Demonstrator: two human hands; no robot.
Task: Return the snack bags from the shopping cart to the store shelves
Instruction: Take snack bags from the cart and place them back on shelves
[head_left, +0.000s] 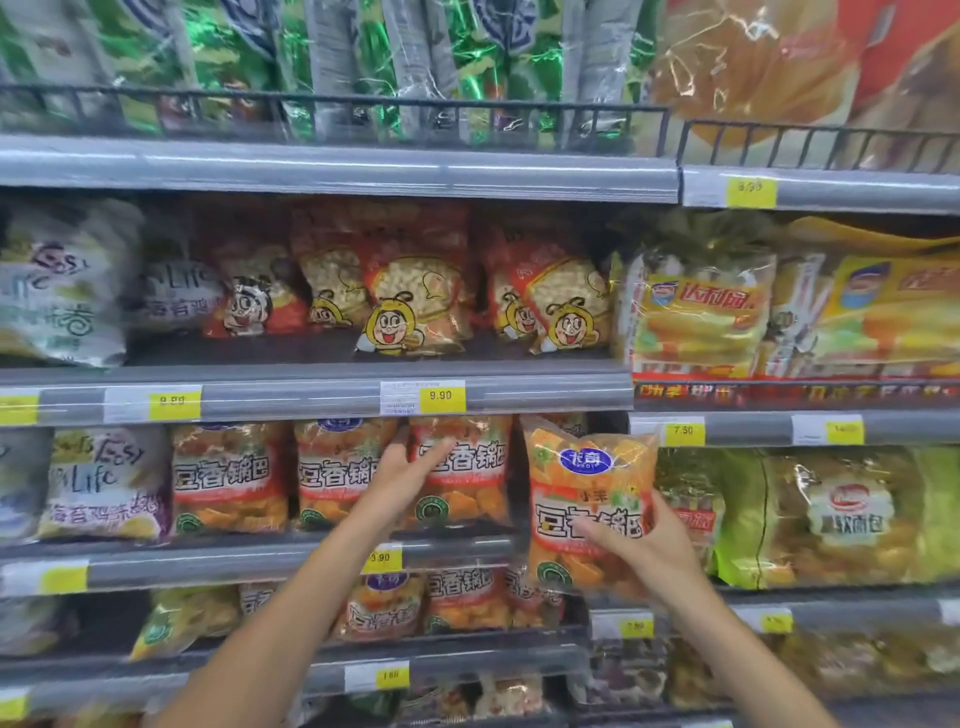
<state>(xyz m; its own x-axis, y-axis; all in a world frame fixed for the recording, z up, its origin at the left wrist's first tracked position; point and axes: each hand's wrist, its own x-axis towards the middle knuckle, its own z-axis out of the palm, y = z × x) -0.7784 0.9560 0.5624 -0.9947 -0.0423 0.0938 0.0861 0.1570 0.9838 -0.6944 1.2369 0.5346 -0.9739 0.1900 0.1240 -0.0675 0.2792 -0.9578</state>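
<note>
My right hand (641, 540) grips an orange snack bag (587, 488) with red label and a blue oval logo, held upright in front of the shelf's right end. My left hand (402, 467) is open, fingers spread, resting on a matching orange bag (460, 470) that stands on the third shelf (291, 564). Two more bags of the same kind (231, 478) stand in a row to its left. The shopping cart is out of view.
Red bags with a bee cartoon (410, 296) fill the shelf above. Purple and white bags (104, 483) sit at left, yellow and green bread packs (841, 514) at right. Smaller orange bags (457, 597) are on the shelf below. Yellow price tags line the shelf rails.
</note>
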